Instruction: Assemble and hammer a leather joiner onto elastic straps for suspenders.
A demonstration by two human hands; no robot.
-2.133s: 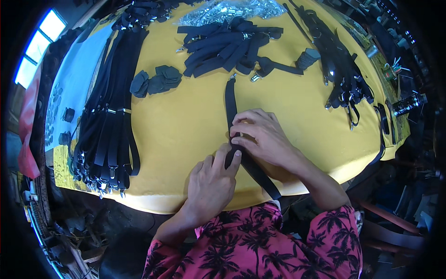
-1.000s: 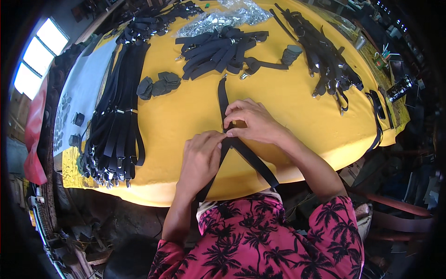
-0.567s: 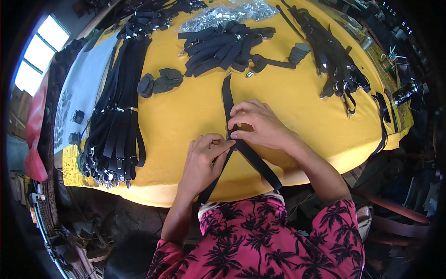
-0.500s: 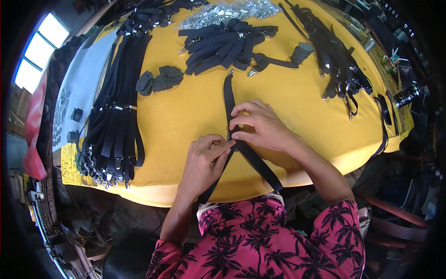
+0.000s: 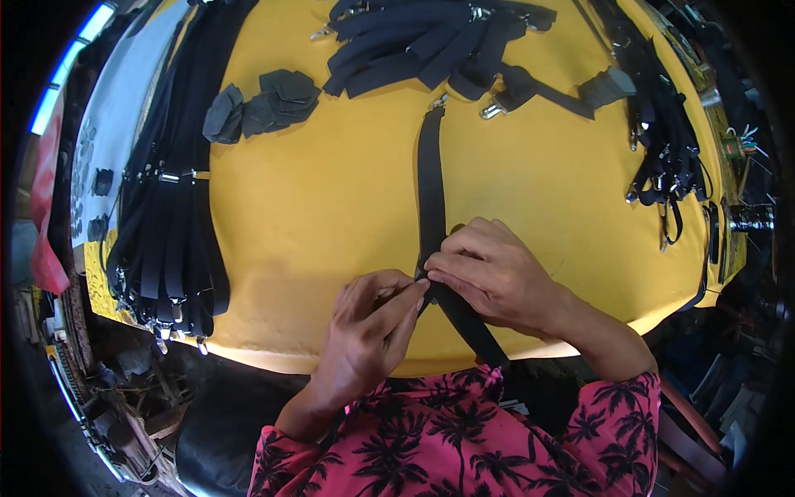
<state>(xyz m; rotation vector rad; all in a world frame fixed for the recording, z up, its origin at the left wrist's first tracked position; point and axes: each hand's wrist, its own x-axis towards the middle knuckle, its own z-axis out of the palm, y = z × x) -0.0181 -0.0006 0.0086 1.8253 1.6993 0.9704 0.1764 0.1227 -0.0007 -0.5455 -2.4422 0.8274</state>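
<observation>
Black strap [image 5: 431, 174], laid out lengthwise on the yellow table [image 5: 331, 207], pretty much dead centre. Starts at a little metal clip [image 5: 439, 101] on the far end, runs down toward the near edge and forks right around the fingers: one leg down to the right as far as the edge, the other mostly hidden by the left hand [image 5: 364, 331].

Grip-wise, right hand [image 5: 497, 277] with thumb and fingertips together, clamped on the strap by the fork. Left hand with index fingertip up against the same spot, thumb just below. Can't tell if pinching or only pressing, too tucked in to see.

Off to the left, a long bundle of black straps [image 5: 178, 240] with shiny clips at the near end, next to a pale blue sheet [image 5: 124, 83]. Between bundle and centre, a couple of clumps of dark grey patches [image 5: 286, 99]. Past the far end, a messy heap of black straps [image 5: 414, 45], plus a short strap piece [image 5: 517, 87] running right toward another patch stack [image 5: 609, 85]. Far right, one more tangle of straps [image 5: 667, 124].
</observation>
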